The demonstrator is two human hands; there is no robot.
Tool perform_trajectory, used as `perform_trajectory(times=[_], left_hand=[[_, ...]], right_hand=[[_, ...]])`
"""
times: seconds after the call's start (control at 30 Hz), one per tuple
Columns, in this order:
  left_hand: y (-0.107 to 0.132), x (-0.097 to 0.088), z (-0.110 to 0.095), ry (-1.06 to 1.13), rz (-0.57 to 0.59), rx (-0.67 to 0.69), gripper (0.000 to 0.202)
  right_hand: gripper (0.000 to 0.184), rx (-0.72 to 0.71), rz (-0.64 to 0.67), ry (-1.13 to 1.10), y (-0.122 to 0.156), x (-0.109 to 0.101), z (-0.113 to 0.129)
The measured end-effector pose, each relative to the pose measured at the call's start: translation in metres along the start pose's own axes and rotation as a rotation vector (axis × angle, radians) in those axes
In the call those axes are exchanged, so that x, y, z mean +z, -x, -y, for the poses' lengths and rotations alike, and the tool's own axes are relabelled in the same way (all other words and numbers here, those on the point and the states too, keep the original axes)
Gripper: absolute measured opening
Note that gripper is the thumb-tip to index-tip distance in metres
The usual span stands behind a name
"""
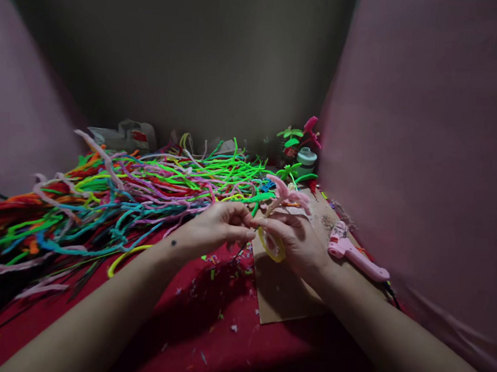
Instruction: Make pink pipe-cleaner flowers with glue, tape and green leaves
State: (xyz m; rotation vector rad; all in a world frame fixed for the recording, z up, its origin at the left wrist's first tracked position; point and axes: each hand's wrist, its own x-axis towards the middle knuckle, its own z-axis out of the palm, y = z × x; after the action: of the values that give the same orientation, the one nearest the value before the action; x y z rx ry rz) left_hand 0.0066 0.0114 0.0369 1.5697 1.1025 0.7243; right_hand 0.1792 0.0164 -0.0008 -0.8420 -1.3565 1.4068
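Note:
My left hand (221, 223) and my right hand (299, 242) meet over the table, fingertips almost touching. Between them is a pink pipe-cleaner flower (288, 193), tilted up, with a green leaf (261, 198) beside its stem. Left thumb and fingers pinch around the thin stem, whose dark lower end points down. The right thumb and index finger close on the stem too. A yellow roll of tape (278, 252) hangs at the right fingers; whether they grip it or it hangs by its strip I cannot tell.
A big heap of colourful pipe cleaners (117, 195) spreads across the left and back. Under my right hand lies a cardboard sheet (284, 295), with a pink glue gun (357, 257) to the right. Behind stand a lidded jar (306, 157) and a magenta flower (312, 131). Scraps dot the red cloth (206, 329).

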Motion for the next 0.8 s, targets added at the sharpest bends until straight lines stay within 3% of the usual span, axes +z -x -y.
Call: perform_trajectory(times=[0.07,0.13,0.2,0.27,0.37,0.6,0.8], left_hand=[[-0.006,-0.012,0.0,0.031,0.039,0.021,0.014],[-0.016,-0.024,0.002,-0.033,-0.122,0.091,0.016],[-0.032,-0.031,0.007,-0.292,-0.238,0.106,0.016],[-0.049,-0.032,0.013,-0.742,-0.318,0.084,0.02],[-0.072,-0.025,0.021,-0.944,-0.347,0.054,0.022],[-0.104,-0.009,0.023,-1.054,-0.33,-0.079,0.01],[-0.102,-0.014,0.011,-0.925,-0.365,-0.021,0.011]], right_hand=[[0.015,0.083,-0.042,-0.132,0.002,-0.006,0.001],[0.005,0.184,-0.083,-0.269,0.001,-0.013,0.003],[0.008,0.257,-0.13,-0.358,-0.001,-0.019,0.004],[0.009,0.262,-0.203,-0.401,-0.003,-0.023,0.003],[0.01,0.249,-0.252,-0.416,-0.004,-0.025,-0.003],[0.012,0.262,-0.177,-0.33,-0.003,-0.026,-0.015],[0.011,0.276,-0.148,-0.303,-0.003,-0.026,-0.015]])
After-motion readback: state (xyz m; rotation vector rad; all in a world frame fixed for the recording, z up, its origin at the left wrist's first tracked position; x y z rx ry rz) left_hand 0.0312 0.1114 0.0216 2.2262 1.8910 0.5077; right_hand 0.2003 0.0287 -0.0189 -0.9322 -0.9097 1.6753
